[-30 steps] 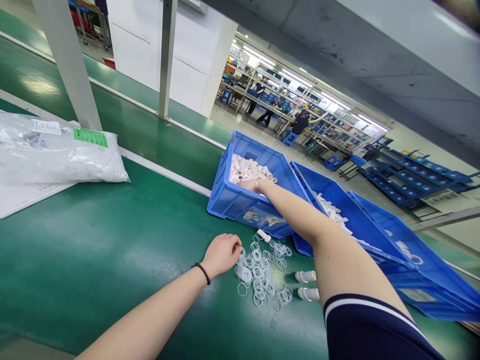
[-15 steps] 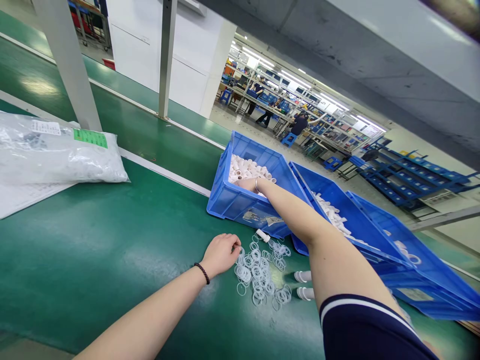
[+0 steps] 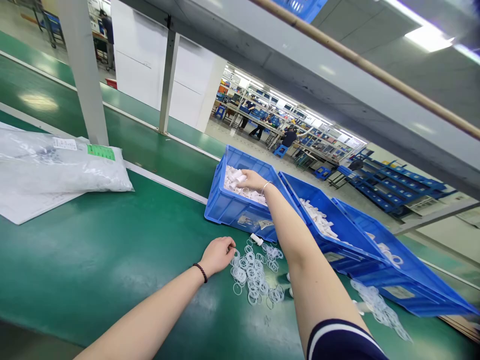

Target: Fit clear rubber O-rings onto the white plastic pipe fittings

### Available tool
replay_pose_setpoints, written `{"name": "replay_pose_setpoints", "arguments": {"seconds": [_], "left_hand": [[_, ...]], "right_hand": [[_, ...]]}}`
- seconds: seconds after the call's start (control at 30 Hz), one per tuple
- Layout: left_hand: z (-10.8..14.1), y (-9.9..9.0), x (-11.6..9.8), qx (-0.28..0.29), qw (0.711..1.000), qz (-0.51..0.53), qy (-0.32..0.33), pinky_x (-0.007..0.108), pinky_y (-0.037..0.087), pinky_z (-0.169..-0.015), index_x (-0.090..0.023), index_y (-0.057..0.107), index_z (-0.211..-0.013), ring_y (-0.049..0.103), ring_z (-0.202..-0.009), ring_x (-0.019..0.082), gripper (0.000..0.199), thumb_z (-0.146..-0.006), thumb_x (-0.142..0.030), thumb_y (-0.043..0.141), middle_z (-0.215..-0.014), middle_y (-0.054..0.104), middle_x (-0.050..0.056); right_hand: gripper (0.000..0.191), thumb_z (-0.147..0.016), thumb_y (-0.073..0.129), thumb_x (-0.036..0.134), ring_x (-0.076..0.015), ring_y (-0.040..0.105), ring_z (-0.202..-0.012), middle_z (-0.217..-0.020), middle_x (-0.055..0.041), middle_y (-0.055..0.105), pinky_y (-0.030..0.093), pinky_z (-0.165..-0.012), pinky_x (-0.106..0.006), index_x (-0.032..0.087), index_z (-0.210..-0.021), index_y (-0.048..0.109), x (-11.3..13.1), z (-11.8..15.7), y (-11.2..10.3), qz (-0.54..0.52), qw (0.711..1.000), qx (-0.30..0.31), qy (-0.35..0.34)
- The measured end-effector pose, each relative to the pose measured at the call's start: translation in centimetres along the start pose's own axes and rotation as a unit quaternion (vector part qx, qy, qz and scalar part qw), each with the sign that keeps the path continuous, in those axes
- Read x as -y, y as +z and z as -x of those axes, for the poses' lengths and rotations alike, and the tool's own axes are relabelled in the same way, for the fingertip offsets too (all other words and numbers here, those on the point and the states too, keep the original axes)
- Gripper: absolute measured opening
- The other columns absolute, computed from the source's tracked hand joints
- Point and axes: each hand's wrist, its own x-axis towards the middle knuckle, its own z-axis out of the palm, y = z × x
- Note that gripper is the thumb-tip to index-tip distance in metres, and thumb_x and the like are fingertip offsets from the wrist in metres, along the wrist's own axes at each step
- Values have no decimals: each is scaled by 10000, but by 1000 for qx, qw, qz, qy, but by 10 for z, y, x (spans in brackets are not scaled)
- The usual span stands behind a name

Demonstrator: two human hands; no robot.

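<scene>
The bare right hand (image 3: 254, 181), just above mid-frame, has its fingers closed on a short white plastic tube (image 3: 237, 178) inside a blue rectangular plastic bin (image 3: 225, 207).

From where I stand I can't tell whether that grip takes in more than one; loose white tubes lie around and beneath it. Below, at frame centre, the bare left hand (image 3: 217, 255) rests with curled fingers beside a heap of thin translucent rings (image 3: 240, 275); whether it pinches one, I can't tell. A white flanged plastic tube (image 3: 256, 239) lies between those rings and the bin. Two more blue bins run toward the lower right, with another pile of translucent rings (image 3: 378, 305) in front. All this sits on a glossy green tabletop (image 3: 150, 275), a clear plastic bag (image 3: 82, 172) lying at left.
</scene>
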Motion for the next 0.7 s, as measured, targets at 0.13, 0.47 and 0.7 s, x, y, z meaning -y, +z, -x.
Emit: {"name": "replay_pose_setpoints", "arguments": {"seconds": [0.13,0.47,0.7], "left_hand": [[1,2,2,-22,998,54,-31,341,495,-800,-174,491,-1202,590,-817,162,408,-820,-304,549,-1058,618,67],[5,13,5,-95,983,134,87,516,387,-1062,-215,47,-1463,405,-1277,309,1138,-619,-354,798,-1401,241,187],[5,14,10,-98,983,129,86,499,298,-1132,-195,-7,-1458,322,-1353,319,1184,-588,-257,794,-1437,206,200]], "right_hand": [[415,-619,699,303,-175,591,-762,-879,-41,637,502,-695,-286,154,-1002,636,20,43,-14,-11,995,-95,-40],[348,-695,680,271,-223,567,-1034,-1090,-70,564,459,-958,-360,213,-1035,644,22,198,66,-14,971,-228,-76],[327,-675,638,203,-231,548,-1073,-1123,-97,520,470,-967,-346,187,-1002,636,-19,189,145,30,974,-223,28]]}}
